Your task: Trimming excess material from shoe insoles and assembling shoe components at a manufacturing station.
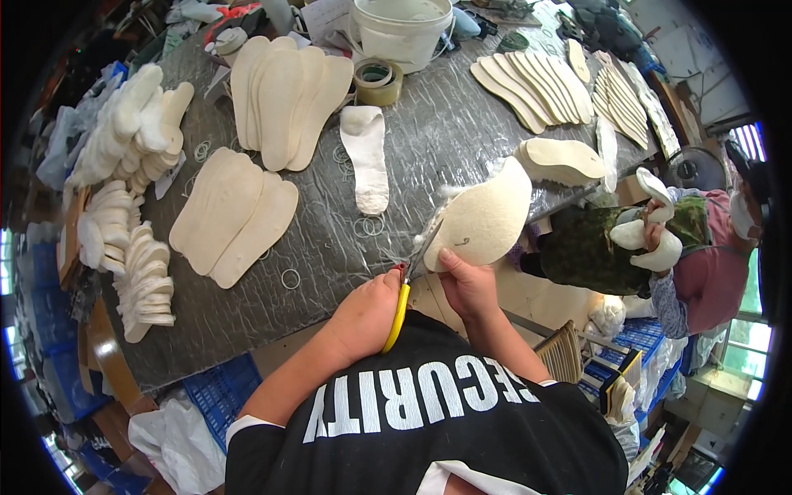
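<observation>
My left hand (369,313) is closed round scissors (398,320) with yellow handles, at the table's near edge. Their blades lie along the fluffy left edge of a cream felt insole (493,210). My right hand (472,289) grips that insole by its lower end, thumb on top, and holds it tilted above the table. A small dark mark shows on its face. Beyond the scissors lies a single white, fleecy insole (365,157), with thin rubber bands (369,225) near its lower end.
Fanned insoles (289,103) and a smaller group (231,214) cover the table's left half; stacks (144,280) line its left edge. More rows (532,87) lie at the far right. Tape rolls (379,81) stand by a white bucket (402,33). At right, another person (701,239) handles white pieces.
</observation>
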Action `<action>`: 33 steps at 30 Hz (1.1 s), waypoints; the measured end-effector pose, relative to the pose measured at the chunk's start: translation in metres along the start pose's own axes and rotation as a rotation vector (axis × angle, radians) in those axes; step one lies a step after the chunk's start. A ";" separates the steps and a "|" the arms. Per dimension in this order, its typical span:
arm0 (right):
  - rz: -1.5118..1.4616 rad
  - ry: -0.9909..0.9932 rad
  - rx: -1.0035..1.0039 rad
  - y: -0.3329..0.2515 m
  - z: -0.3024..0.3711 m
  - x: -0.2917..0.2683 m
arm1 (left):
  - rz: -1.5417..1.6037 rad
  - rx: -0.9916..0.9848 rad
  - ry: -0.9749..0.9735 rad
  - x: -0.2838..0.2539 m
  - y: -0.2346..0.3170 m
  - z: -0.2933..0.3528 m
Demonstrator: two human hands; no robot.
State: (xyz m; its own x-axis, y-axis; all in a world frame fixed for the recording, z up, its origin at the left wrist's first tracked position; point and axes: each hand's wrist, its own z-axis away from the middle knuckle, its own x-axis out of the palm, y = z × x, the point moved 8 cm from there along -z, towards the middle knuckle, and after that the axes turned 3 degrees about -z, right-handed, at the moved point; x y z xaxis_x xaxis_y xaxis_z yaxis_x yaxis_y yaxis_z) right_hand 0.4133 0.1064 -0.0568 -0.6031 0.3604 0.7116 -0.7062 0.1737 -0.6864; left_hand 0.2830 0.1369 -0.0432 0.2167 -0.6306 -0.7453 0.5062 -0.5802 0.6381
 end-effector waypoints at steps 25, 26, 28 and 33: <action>0.077 -0.037 -0.010 -0.003 0.007 -0.004 | 0.061 0.069 -0.069 0.004 0.007 0.007; 0.077 -0.036 -0.011 -0.002 0.006 -0.006 | 0.061 0.070 -0.070 0.004 0.008 0.007; 0.042 -0.047 -0.009 0.002 0.005 -0.010 | 0.091 0.101 -0.022 -0.003 0.013 0.008; 0.105 -0.116 -0.032 0.001 0.006 -0.005 | 0.072 0.073 0.014 -0.002 0.007 0.006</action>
State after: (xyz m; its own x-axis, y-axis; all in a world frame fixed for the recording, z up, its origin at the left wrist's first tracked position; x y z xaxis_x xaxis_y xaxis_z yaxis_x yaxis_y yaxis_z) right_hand 0.4139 0.0994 -0.0603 -0.7127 0.2705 0.6472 -0.6262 0.1705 -0.7608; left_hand 0.2809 0.1308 -0.0361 0.2626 -0.6650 -0.6992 0.4269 -0.5698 0.7023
